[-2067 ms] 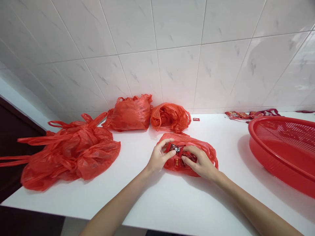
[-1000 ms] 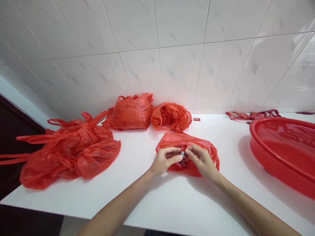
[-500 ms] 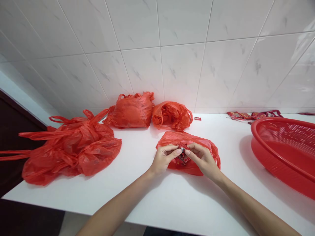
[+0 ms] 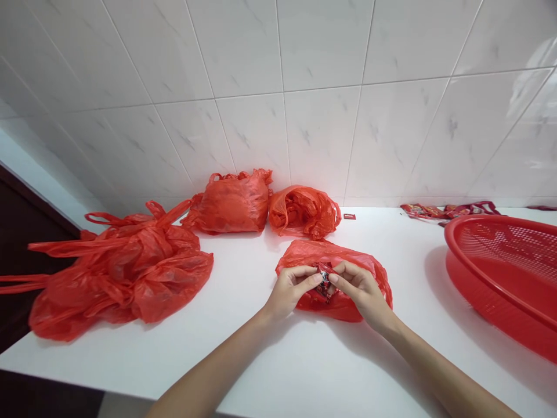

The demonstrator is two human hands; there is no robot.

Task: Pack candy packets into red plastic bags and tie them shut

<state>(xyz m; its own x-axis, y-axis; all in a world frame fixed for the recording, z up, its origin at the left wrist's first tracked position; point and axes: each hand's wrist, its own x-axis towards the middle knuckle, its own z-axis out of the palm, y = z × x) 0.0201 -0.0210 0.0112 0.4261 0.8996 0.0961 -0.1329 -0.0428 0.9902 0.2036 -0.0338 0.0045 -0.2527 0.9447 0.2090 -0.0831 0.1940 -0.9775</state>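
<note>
Between my two hands is a small dark red wrapped packet with a shiny silvery part at its top; its exact kind is too small to make out. My left hand pinches its left side between thumb and fingers. On the other side, my right hand grips it the same way. Both hands are over an open red plastic bag that lies spread on the white table. Part of the packet and the inside of the bag are hidden by my fingers.
Knotted red bags lie at the left. By the tiled wall stand a full red bag and a crumpled red bag. A small red packet lies beside them. Further right are red wrappers and a large red plastic basket.
The view has tilted up slightly, so everything sits a little lower. Both hands stay on the packet, with slightly more of its silvery part showing between the thumbs.
</note>
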